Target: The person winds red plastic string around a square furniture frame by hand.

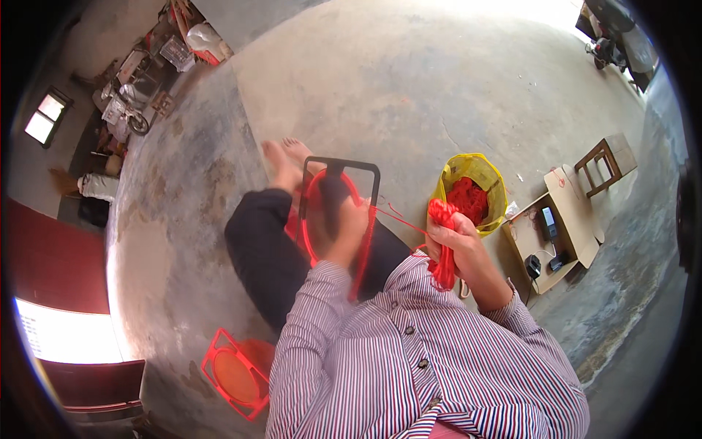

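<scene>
Basket (499,189) is sitting just bhd R hand (459,238), cord (468,201) lying in it; carton (572,199) is sitting R of basket, stool (620,156) standing bhd; frame (235,372) is lying L on flr (183,263).

Open cardboard box (581,219) holding small dark device (548,223); wooden stool (619,154) near it; lit window (46,117) far left.

The floor (409,88) was lit from the upper right, where it was washed out white. The window (46,117) was overexposed, the left hand (355,219) was softened by motion blur, and the borders were curved and blackened.
</scene>
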A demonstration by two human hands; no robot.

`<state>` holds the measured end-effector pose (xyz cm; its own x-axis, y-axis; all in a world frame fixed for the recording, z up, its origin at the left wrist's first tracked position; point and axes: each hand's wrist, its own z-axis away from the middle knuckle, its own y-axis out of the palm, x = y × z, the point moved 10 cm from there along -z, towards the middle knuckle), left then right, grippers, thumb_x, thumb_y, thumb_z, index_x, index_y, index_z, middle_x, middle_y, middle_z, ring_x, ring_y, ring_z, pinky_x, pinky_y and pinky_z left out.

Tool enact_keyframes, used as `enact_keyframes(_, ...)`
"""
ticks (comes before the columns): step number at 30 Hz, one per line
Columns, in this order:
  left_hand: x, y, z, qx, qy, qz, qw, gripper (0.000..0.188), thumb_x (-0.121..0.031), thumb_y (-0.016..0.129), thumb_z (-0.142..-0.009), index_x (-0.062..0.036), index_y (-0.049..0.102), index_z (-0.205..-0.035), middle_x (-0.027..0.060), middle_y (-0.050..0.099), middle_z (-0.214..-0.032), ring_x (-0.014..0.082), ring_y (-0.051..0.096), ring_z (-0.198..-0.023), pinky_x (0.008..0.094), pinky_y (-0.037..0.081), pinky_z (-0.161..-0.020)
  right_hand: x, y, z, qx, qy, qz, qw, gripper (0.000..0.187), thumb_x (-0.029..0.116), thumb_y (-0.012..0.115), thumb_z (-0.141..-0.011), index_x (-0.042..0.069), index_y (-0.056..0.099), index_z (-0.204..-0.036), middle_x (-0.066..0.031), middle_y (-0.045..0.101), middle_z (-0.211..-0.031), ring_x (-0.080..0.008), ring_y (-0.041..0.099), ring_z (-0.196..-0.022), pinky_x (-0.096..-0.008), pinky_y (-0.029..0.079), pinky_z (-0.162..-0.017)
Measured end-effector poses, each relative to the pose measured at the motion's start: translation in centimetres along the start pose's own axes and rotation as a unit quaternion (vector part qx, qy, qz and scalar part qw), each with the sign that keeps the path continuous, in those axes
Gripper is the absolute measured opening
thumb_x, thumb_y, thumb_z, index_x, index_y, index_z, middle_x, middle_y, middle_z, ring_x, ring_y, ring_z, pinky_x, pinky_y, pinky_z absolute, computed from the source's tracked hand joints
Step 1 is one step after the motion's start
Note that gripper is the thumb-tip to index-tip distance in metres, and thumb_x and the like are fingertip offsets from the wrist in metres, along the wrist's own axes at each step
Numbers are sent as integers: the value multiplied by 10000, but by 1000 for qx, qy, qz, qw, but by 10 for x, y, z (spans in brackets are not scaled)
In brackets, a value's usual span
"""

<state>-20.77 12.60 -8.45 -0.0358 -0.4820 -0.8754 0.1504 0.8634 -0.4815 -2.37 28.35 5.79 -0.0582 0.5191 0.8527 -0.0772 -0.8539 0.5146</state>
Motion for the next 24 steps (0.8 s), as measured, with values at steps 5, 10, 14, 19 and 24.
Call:
enact_keyframes(5, 69, 12, -3, 59, -171, 208, 961, 154, -183, 609, -952, -73, 604, -843, -10, 549, -619, 69, 501, -539, 264, 401, -493, -14, 7, -25, 2, 31, -113, 993, 175, 130, 522, -889, 36, 489, -1033, -27, 515, -805, -107, 483, -716, -257, 397, -652)
enact_keyframes(10, 66, -13, 12, -16, -128, 128, 983, 227, -236, 589, -967, -25, 564, -1046, 65, 626, -838, 145, 613, -729, 276, 502, -659, -17, 22, -42, 39, 72, -97, 992, 322, 136, 531, -883, -2, 520, -1175, -46, 559, -951, -128, 524, -844, -265, 424, -777)
enact_keyframes(14, -121, -55, 64, -117, 324, -164, 924, 362, -157, 653, -907, 19, 530, -1198, 177, 620, -1101, 248, 620, -996, 335, 484, -868, 0, 31, -59, 119, 34, 74, 989, 315, 88, 634, -844, -5, 595, -1143, -19, 575, -994, -114, 533, -885, -261, 426, -808)
enact_keyframes(19, -68, -81, 20, -60, 131, 70, 987, 94, -86, 626, -920, 0, 632, -880, 22, 603, -701, 147, 572, -583, 244, 450, -555, 0, 48, -106, 217, -94, 408, 882, 263, 85, 705, -813, 83, 683, -1075, -60, 597, -991, -173, 570, -873, -316, 463, -791)
enact_keyframes(24, 18, -57, -14, 44, -207, 337, 917, 283, -257, 535, -1000, -35, 614, -844, 11, 524, -621, 85, 476, -535, 257, 370, -490, -69, 19, -168, 88, -143, 690, 704, 285, 77, 667, -800, 77, 674, -1086, -117, 613, -1006, -300, 611, -912, -380, 497, -761)
